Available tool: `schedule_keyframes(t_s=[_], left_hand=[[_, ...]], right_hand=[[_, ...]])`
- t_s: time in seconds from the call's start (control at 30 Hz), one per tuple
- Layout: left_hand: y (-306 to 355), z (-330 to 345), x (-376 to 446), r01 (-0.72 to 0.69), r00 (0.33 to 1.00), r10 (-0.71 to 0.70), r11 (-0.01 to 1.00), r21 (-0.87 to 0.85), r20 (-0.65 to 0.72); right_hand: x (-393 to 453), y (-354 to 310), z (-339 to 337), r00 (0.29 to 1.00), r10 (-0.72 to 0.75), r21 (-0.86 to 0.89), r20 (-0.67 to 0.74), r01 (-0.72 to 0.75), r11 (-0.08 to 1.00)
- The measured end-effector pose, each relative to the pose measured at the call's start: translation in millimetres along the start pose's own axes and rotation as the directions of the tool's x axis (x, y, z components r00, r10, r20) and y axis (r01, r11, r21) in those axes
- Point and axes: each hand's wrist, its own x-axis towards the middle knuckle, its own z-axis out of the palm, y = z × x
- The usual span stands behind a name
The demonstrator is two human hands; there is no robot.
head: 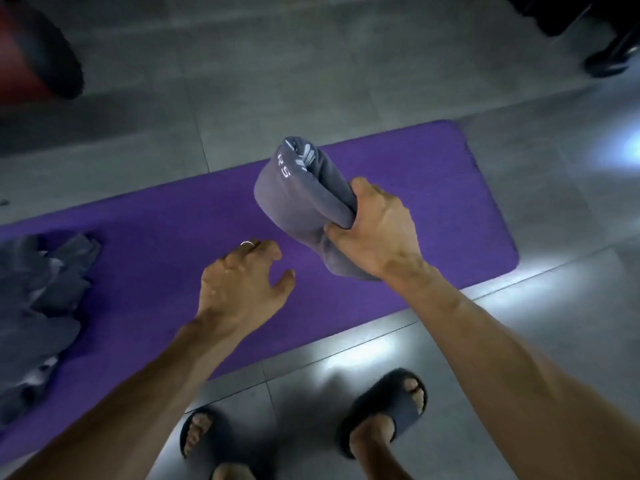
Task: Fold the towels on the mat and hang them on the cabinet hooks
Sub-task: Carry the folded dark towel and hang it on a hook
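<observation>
grey folded towel lifted off mat, hooks out of view

grey terry folded towel [294, 199] held clear above the purple mat [433, 188], gripped at its near right end by the right hand [377, 230]. long axis tilted, running from that grip up and away toward the far left, pale lettering visible at the far end. fingers and thumb curled tight round the bunched near end; firm hold judged likely.

left hand [239, 282] just left of and nearer than the bundle, apart from it, hovering over the mat. fingers loosely curled and spread, thumb out, holding nothing. ring [247, 243] seen on one finger.

heap of unfolded towels [45, 306] lying crumpled at the left end of the mat, well apart from both hands.

no cabinet or hooks in view; direction to them cannot be told. carry judged to fall to the right hand. risk noted: fold slipping open from a one-ended grip.
</observation>
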Motion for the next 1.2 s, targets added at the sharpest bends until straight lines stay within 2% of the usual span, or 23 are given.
schedule_keyframes(t_s=[0.2, 0.47, 0.67, 0.87, 1.2], left_hand=[[131, -121, -27, -0.028, 0.999, 0.029, 0.999, 0.047, -0.020], [307, -203, -33, -0.005, 0.999, 0.010, 0.994, 0.113, -0.047], [404, -238, -3, 0.017, 0.997, -0.012, 0.998, 0.060, -0.081], [484, -254, 70, -0.011, 0.997, 0.015, 0.999, 0.050, -0.073], [637, -277, 209, -0.028, 0.994, 0.038, 0.995, 0.099, -0.107]], right_hand=[[-27, -9, -184, 0.999, 0.005, -0.006, -0.034, -0.006, 1.000], [-31, 21, -371, 0.986, -0.098, 0.032, -0.132, 0.103, 0.994], [-7, 55, -468, 0.989, -0.040, 0.061, -0.144, 0.049, 0.997], [54, 99, -539, 0.985, 0.025, 0.096, -0.171, -0.009, 0.995], [188, 200, -667, 0.964, -0.035, 0.108, -0.262, 0.065, 0.992]])
